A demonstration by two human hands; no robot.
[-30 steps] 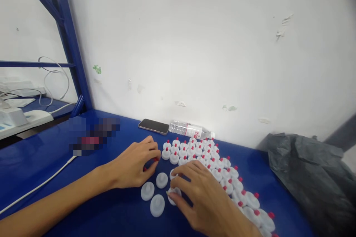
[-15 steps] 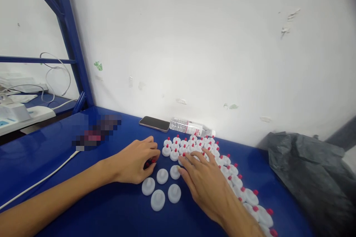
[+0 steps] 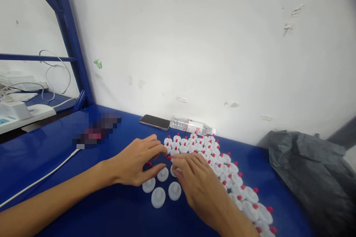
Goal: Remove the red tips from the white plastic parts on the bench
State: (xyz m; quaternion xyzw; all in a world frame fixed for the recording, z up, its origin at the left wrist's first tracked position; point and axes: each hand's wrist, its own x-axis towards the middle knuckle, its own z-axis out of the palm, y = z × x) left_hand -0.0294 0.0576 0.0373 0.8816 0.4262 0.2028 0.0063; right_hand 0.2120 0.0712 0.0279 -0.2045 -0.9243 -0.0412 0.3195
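My right hand (image 3: 198, 181) is closed, fingers bent and pinched, with a small red cap (image 3: 169, 158) at its fingertips. Facing it, my left hand (image 3: 139, 161) has thumb and index finger apart, close to that cap and holding nothing I can see. Beneath the left hand lie a few loose red caps (image 3: 149, 164), partly covered. Several white round nozzle tops without red tips, such as this white top (image 3: 158, 197), stand in front of the hands. One more is mostly hidden by my right fingers. Many red-capped white tops (image 3: 236, 179) crowd together beyond and right of my right hand.
Along the wall lie a phone (image 3: 155, 122) and a clear plastic bottle (image 3: 189, 125) on its side. A dark plastic bag (image 3: 308, 170) sits at the right. On the left are a blurred-out item with a white cable (image 3: 41, 177) and a power strip (image 3: 41, 113).
My left thumb and index finger have spread and moved right, uncovering loose red caps. My right hand has drawn its spread fingers together around a red cap.
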